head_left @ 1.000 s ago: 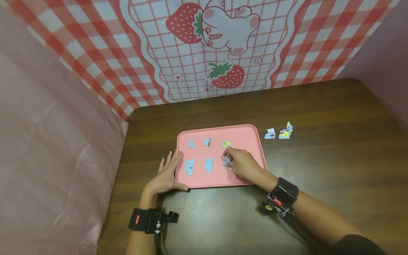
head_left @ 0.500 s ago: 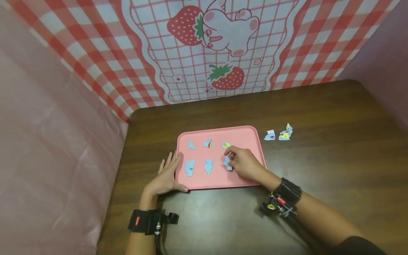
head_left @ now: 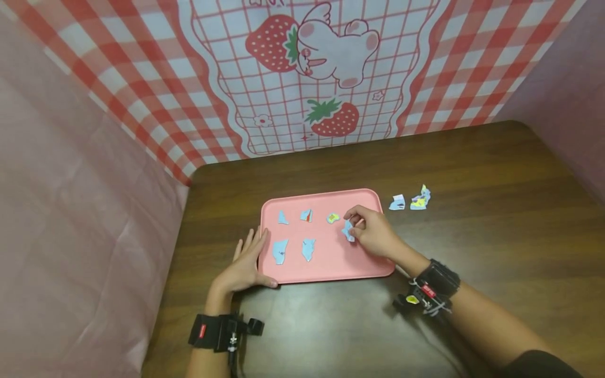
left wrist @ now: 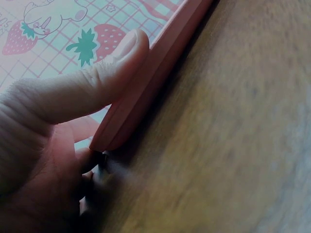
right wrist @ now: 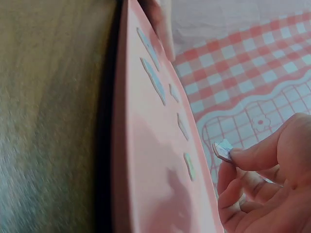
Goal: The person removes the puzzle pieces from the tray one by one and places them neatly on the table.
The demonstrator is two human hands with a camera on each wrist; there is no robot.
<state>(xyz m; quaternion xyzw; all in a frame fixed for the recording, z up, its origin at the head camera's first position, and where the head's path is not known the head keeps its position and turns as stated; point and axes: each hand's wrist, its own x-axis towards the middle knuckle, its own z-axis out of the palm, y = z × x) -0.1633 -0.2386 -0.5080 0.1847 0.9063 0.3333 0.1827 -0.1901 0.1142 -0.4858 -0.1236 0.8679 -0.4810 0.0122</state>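
Note:
My right hand (head_left: 375,233) pinches a light blue puzzle piece (head_left: 348,231) between thumb and fingers, raised over the right part of a pink tray (head_left: 326,268). In the right wrist view the piece (right wrist: 223,150) is seen nearly edge-on at the fingertips. My left hand (head_left: 242,266) rests against the tray's left side, fingers spread and fairly straight, thumb at the front corner. The left wrist view shows that thumb (left wrist: 104,80) against the tray's rim (left wrist: 150,82). On the tray lie a yellow-patterned piece (head_left: 333,218), a piece with red (head_left: 306,215) and several light blue pieces (head_left: 280,252).
Right of the tray, on the brown wooden table (head_left: 472,220), lie a blue and white piece (head_left: 397,202) and a yellow, purple and blue piece (head_left: 420,199). A checked strawberry cloth (head_left: 326,79) hangs behind the table; a pink curtain (head_left: 80,210) is at the left.
My right hand has lifted the light blue piece off the tray's lower right area and carried it right and slightly away from me. The left hand stays at the tray.

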